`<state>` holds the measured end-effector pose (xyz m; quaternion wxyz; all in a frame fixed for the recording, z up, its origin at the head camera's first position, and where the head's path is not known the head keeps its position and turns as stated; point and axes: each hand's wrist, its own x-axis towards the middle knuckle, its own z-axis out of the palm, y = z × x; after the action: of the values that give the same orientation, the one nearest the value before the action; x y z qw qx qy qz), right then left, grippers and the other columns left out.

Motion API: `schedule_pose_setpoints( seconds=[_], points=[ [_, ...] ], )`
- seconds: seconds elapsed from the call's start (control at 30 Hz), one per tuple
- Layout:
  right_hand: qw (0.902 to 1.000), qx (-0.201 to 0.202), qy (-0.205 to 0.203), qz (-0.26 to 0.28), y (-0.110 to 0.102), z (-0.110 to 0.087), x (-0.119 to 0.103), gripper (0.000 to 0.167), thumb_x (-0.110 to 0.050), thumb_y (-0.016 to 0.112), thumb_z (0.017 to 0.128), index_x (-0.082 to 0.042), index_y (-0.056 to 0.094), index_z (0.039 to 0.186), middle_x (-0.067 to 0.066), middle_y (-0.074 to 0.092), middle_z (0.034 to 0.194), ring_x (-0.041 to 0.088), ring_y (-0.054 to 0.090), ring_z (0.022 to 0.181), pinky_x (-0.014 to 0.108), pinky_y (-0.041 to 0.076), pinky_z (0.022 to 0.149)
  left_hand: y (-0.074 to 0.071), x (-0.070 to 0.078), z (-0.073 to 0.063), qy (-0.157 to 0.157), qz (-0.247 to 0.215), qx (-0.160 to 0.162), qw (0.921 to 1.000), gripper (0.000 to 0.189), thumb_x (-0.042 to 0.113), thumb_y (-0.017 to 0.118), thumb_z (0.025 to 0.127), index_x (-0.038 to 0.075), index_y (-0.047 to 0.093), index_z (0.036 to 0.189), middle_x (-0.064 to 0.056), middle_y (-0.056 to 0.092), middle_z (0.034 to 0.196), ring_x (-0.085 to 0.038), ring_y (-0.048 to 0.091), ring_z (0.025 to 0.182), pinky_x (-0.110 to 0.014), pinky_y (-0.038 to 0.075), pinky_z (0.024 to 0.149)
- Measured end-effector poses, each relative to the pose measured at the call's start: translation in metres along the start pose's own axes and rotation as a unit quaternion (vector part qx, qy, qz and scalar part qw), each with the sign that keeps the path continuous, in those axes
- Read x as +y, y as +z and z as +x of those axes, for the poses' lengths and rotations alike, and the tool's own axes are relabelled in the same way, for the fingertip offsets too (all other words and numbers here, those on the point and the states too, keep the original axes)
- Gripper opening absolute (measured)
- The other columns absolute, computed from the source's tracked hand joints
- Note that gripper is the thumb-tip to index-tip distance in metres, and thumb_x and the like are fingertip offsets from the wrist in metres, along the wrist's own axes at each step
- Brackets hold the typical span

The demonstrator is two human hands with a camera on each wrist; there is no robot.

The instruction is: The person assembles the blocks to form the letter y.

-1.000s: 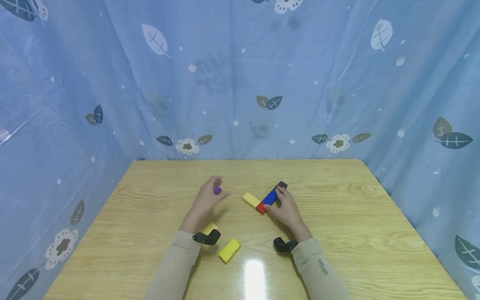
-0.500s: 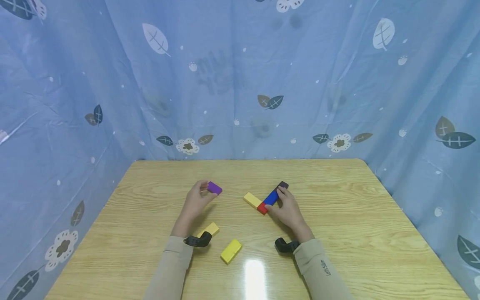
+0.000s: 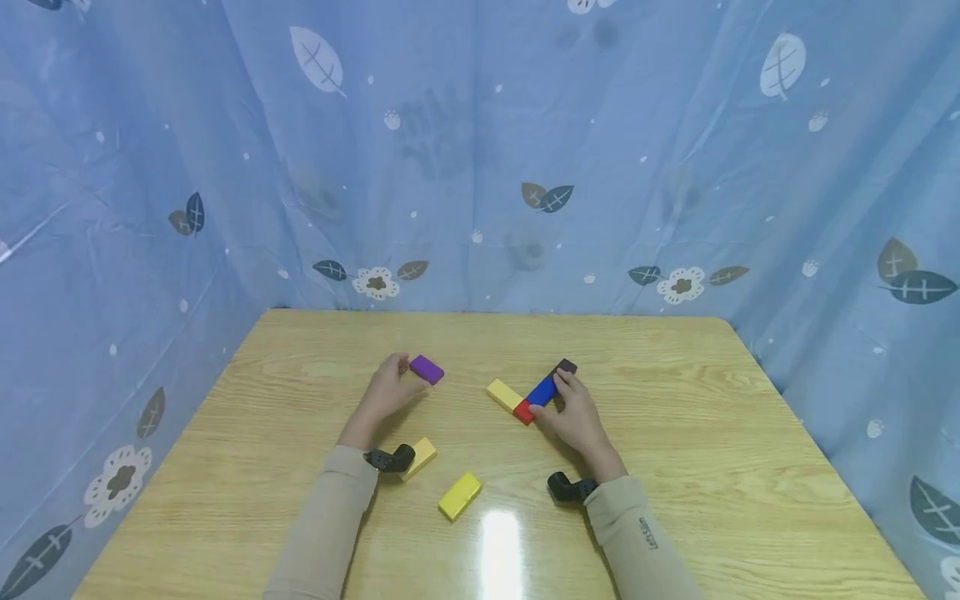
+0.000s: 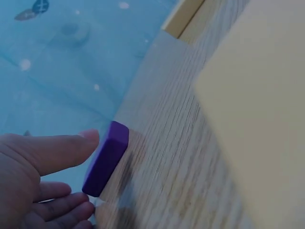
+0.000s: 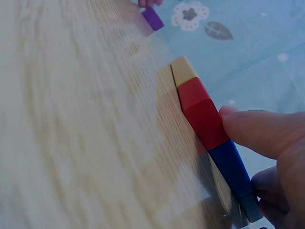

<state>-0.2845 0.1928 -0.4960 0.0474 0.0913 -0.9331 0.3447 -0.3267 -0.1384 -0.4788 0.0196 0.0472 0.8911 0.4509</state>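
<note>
A purple block (image 3: 427,369) lies on the table at the back left of centre. My left hand (image 3: 385,390) is right at it, thumb and fingers apart; in the left wrist view the thumb (image 4: 71,150) is beside the block's near face. Farther right, a cream block (image 3: 504,395), a red block (image 3: 522,412), a blue block (image 3: 542,392) and a dark block (image 3: 567,367) adjoin in a bent row. My right hand (image 3: 576,417) rests along the row, its thumb at the red block and its fingers by the blue and dark ones.
A second cream block (image 3: 422,457) lies near the left wrist, partly behind the black wrist camera (image 3: 392,459). In front of it is a bright yellow block (image 3: 460,496). A blue patterned curtain (image 3: 465,167) hangs behind the wooden table (image 3: 712,467).
My left hand has moved left with the purple block, set it down flat, and loosened its fingers. My right hand has stayed at the row of blocks.
</note>
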Motion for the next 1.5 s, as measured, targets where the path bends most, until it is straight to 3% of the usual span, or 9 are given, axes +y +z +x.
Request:
schedule_pose_setpoints(
  seconds=[0.37, 0.63, 0.93, 1.5],
  points=[
    [1.0, -0.003, 0.002, 0.002, 0.001, 0.0, 0.0, 0.081, -0.037, 0.07, 0.084, 0.009, 0.035, 0.141, 0.023, 0.029, 0.151, 0.042, 0.024, 0.14, 0.053, 0.026, 0.112, 0.002, 0.004, 0.009, -0.014, 0.032, -0.038, 0.9987, 0.078, 0.023, 0.072, 0.082, -0.012, 0.03, 0.138, -0.03, 0.035, 0.138, -0.044, 0.038, 0.128, -0.053, 0.033, 0.109],
    [1.0, 0.0, 0.0, 0.002, -0.001, 0.001, -0.001, 0.081, -0.037, 0.07, 0.084, 0.009, 0.035, 0.141, 0.022, 0.03, 0.151, 0.041, 0.024, 0.139, 0.054, 0.026, 0.112, 0.005, 0.007, 0.016, -0.027, 0.067, -0.039, 0.9966, 0.082, 0.027, 0.077, 0.077, -0.007, 0.033, 0.137, -0.024, 0.036, 0.131, -0.038, 0.038, 0.122, -0.051, 0.035, 0.106],
    [1.0, 0.0, -0.002, 0.002, -0.001, 0.001, -0.001, 0.081, -0.038, 0.07, 0.084, 0.009, 0.035, 0.141, 0.023, 0.03, 0.151, 0.041, 0.024, 0.139, 0.054, 0.026, 0.112, 0.007, 0.008, 0.017, -0.042, 0.083, -0.031, 0.9952, 0.08, 0.033, 0.075, 0.078, -0.004, 0.033, 0.135, -0.022, 0.035, 0.129, -0.036, 0.038, 0.118, -0.05, 0.037, 0.103],
    [1.0, -0.003, 0.004, 0.008, -0.002, 0.002, 0.0, 0.081, -0.036, 0.07, 0.084, 0.009, 0.034, 0.141, 0.022, 0.029, 0.151, 0.041, 0.024, 0.14, 0.053, 0.025, 0.113, 0.013, 0.009, 0.019, -0.04, 0.103, -0.017, 0.9937, 0.07, 0.028, 0.072, 0.082, -0.005, 0.034, 0.131, -0.023, 0.035, 0.126, -0.037, 0.036, 0.118, -0.049, 0.038, 0.101]
  ],
)
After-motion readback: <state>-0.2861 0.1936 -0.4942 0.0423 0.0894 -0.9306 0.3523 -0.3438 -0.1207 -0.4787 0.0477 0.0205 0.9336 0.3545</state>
